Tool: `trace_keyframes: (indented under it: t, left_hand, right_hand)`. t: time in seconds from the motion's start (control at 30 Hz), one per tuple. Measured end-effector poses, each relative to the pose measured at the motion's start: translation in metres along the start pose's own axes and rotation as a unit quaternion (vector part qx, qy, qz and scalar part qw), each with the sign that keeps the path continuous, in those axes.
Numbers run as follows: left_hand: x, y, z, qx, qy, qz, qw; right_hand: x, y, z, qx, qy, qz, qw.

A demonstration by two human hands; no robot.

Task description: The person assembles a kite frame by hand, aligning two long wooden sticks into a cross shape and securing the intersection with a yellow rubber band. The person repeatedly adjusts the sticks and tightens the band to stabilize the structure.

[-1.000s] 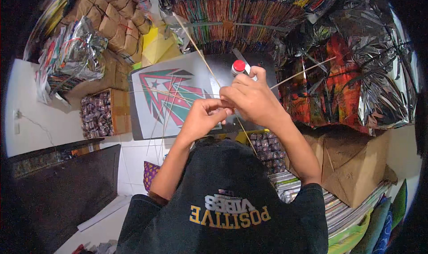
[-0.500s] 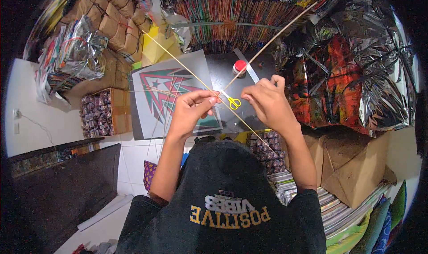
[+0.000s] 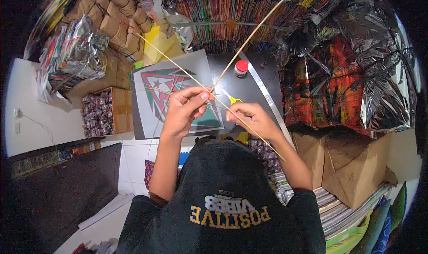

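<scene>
Two thin bamboo sticks cross in front of me, a longer diagonal stick (image 3: 171, 60) and a second stick (image 3: 256, 31) slanting up to the right. My left hand (image 3: 183, 109) pinches them at the crossing between thumb and forefinger. Just right of the crossing, my right hand (image 3: 253, 120) is closed with its fingertips together, and the lower end of the long stick passes over it. Whatever it pinches is too fine to make out. Beside its fingers lie yellow-handled scissors (image 3: 232, 101), partly hidden.
The dark table (image 3: 223, 66) bears a sheet with a red, green and black pattern (image 3: 156, 75) under loose thin sticks, a red-capped bottle (image 3: 241, 68) and a metal ruler (image 3: 263, 91). Bundled stacks (image 3: 227, 26) stand behind; a plastic-wrapped bundle (image 3: 339, 80) and cardboard box (image 3: 352, 165) flank the right.
My right hand has come down and left, below the scissors, its fingers closing in. My left hand and the crossed sticks have shifted slightly left, and more of the ruler shows.
</scene>
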State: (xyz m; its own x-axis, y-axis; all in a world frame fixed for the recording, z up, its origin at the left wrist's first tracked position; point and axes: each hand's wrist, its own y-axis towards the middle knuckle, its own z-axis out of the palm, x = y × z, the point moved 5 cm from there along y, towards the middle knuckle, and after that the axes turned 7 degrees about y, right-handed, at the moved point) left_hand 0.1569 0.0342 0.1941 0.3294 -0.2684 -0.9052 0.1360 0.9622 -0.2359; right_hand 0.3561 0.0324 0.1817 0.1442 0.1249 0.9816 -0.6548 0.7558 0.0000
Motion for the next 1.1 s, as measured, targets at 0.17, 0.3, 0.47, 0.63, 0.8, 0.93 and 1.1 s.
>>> trace_keyframes:
  t: [0.17,0.3,0.47,0.63,0.8,0.93,1.1]
  left_hand:
    - [0.0,0.005,0.001,-0.018,-0.014,0.014,1.0]
    - [0.002,0.008,0.0,-0.04,0.011,0.024,0.999]
    - [0.004,0.008,-0.004,-0.062,0.07,0.035,0.995]
    - [-0.001,0.007,0.0,-0.071,0.151,0.042,0.985]
    - [-0.001,0.006,0.004,-0.066,0.178,0.053,0.98]
    - [0.0,0.007,0.001,-0.066,0.155,0.04,0.985]
    - [-0.003,0.005,-0.013,-0.037,0.129,0.023,0.991]
  right_hand:
    - [-0.027,-0.003,0.028,0.0,0.193,0.047,0.98]
    - [-0.027,-0.003,0.047,-0.015,0.293,0.026,0.956]
    - [0.01,-0.003,0.039,-0.077,0.094,0.052,0.991]
    - [0.045,0.002,0.035,-0.089,-0.103,-0.01,0.991]
    - [0.056,0.01,0.035,-0.049,-0.202,-0.092,0.974]
    - [0.057,0.013,0.03,-0.054,-0.223,-0.114,0.967]
    - [0.062,0.008,0.003,-0.09,-0.174,-0.056,0.979]
